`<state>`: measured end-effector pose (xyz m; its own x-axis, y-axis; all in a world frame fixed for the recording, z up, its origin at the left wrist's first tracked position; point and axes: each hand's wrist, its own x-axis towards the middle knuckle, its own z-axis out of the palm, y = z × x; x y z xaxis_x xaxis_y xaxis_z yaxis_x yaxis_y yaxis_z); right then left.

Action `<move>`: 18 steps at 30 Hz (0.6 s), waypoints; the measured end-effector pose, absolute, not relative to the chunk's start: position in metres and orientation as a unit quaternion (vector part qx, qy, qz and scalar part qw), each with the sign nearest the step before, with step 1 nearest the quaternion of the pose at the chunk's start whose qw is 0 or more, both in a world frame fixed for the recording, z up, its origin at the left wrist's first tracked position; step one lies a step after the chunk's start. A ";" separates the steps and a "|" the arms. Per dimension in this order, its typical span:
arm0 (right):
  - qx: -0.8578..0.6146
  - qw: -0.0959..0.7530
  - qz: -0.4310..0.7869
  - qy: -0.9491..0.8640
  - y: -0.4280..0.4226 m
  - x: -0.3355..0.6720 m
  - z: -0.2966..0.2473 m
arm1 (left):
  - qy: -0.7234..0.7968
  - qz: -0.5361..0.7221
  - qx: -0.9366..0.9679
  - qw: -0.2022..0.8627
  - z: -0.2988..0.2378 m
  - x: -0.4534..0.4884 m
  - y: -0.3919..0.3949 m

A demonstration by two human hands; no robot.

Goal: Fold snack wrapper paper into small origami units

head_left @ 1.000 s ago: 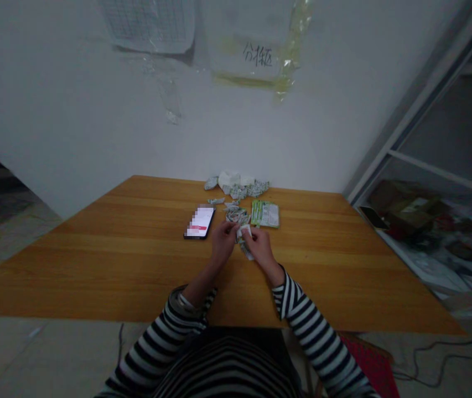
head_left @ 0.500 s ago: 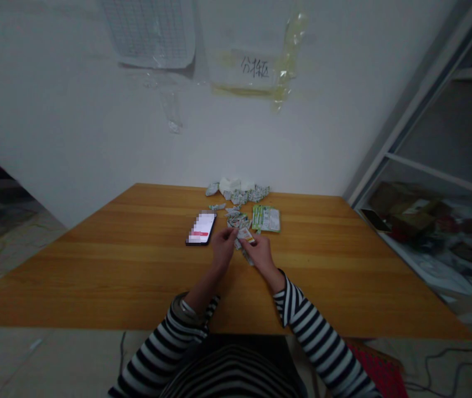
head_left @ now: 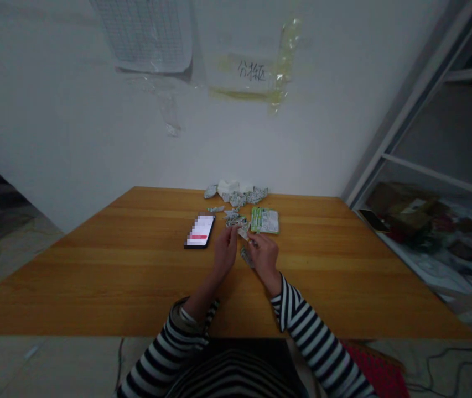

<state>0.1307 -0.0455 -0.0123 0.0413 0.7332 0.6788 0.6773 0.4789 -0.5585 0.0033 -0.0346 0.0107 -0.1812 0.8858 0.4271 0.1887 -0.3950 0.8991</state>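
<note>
My left hand (head_left: 224,250) and my right hand (head_left: 264,255) are close together above the table, both closed in a pinch. Between their fingertips shows a small white packet (head_left: 243,233), partly covered by the fingers, its print too small to read. Just beyond the hands lies a crumpled printed wrapper (head_left: 236,220). A torn wrapper piece (head_left: 246,257) is under and beside my right hand. Past that hand, on the right, a flat green and white packet (head_left: 265,220) lies on the table. A phone (head_left: 200,231) with a lit screen lies left of my left hand.
Crumpled wrappers (head_left: 236,198) and a white tissue-like wad (head_left: 229,188) sit along the back of the wooden table (head_left: 136,265), near the wall. A dark phone-like slab (head_left: 373,220) lies beyond the right edge, beside cartons (head_left: 405,204) on a shelf.
My hands have turned over the small packet; its orange-marked face no longer shows. My right fingers have curled in more. The view has shifted slightly.
</note>
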 end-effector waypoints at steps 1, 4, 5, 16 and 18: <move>-0.504 0.499 0.006 -0.705 -0.047 0.132 -0.011 | 0.456 0.600 0.580 0.310 0.011 0.004 -0.035; -0.466 0.486 -0.023 -0.739 -0.050 0.133 -0.003 | 0.433 0.594 0.567 0.372 0.009 0.002 -0.032; -0.451 0.486 -0.024 -0.748 -0.050 0.133 -0.001 | 0.435 0.595 0.558 0.380 0.008 0.000 -0.030; -0.407 0.547 0.360 -0.637 -0.026 0.139 -0.011 | 0.422 0.558 0.491 0.518 0.006 -0.015 -0.022; -0.401 0.583 0.404 -0.580 -0.024 0.138 -0.011 | 0.398 0.543 0.489 0.554 0.009 -0.012 -0.024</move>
